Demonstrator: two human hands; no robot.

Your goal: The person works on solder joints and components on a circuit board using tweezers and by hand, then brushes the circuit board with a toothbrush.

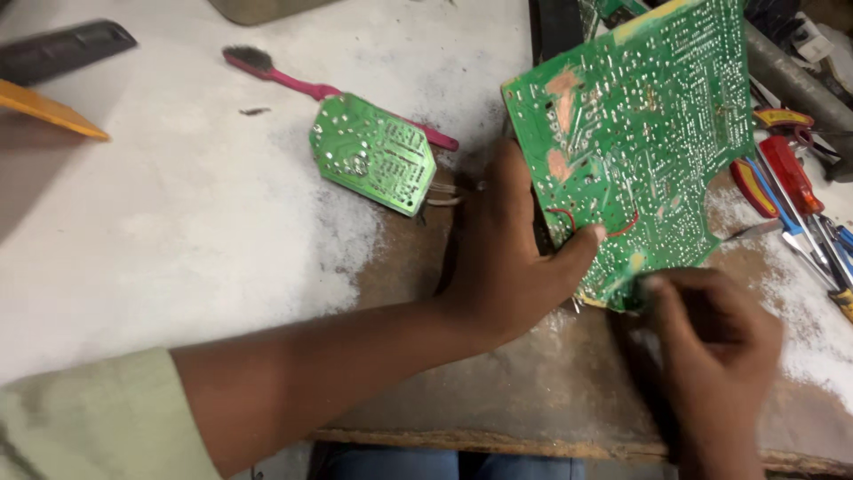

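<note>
My left hand (506, 258) grips a large green circuit board (640, 133) by its lower left edge, thumb pressed on the solder side, holding it tilted up above the bench. My right hand (711, 347) pinches the board's bottom corner with closed fingers; whether it holds anything small there is hidden. A thin red wire loops across the board near my left thumb.
A smaller green circuit board (373, 153) lies on the white, dusty bench with wires at its right end. A pink-handled brush (302, 82) lies behind it. Red-handled screwdrivers and pliers (786, 178) lie at the right. A yellow piece (49, 108) and a dark bar (62, 49) sit far left.
</note>
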